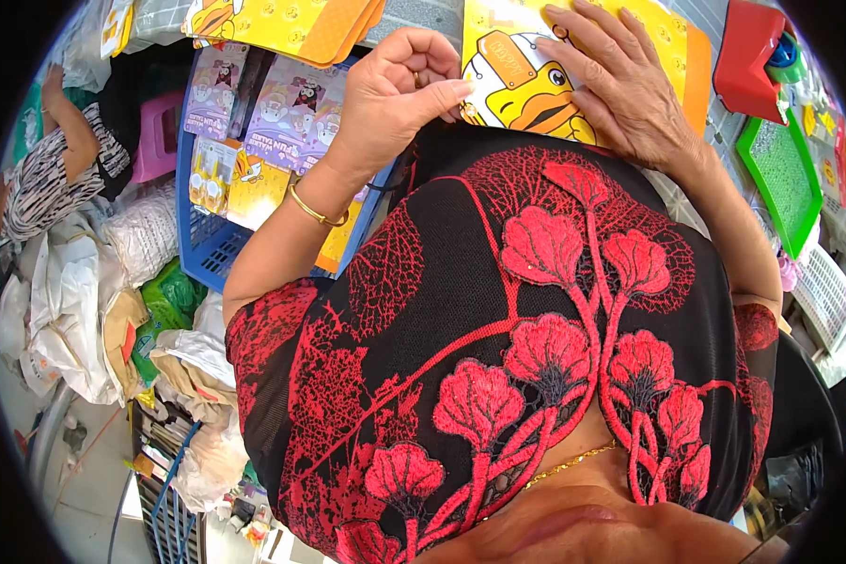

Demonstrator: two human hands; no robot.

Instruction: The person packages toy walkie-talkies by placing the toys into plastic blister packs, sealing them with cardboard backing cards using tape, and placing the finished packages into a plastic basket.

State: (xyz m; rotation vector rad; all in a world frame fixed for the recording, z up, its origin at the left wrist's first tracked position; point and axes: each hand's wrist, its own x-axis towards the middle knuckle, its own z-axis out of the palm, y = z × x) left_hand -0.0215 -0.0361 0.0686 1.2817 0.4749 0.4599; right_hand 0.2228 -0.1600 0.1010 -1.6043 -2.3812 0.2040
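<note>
Glossy printed card (pixel 520 86), smooth plastic basket (pixel 218 246), polished metal bangle (pixel 312 214), matt mesh-cloth blouse (pixel 442 263), rough stitched flowers (pixel 479 404)

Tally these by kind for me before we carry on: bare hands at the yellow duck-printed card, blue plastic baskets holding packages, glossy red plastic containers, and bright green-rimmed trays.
Bare hands, left hand and right hand, at the yellow duck-printed card: 2
Blue plastic basket: 1
Glossy red plastic container: 1
Bright green-rimmed tray: 1
Total: 5
</note>
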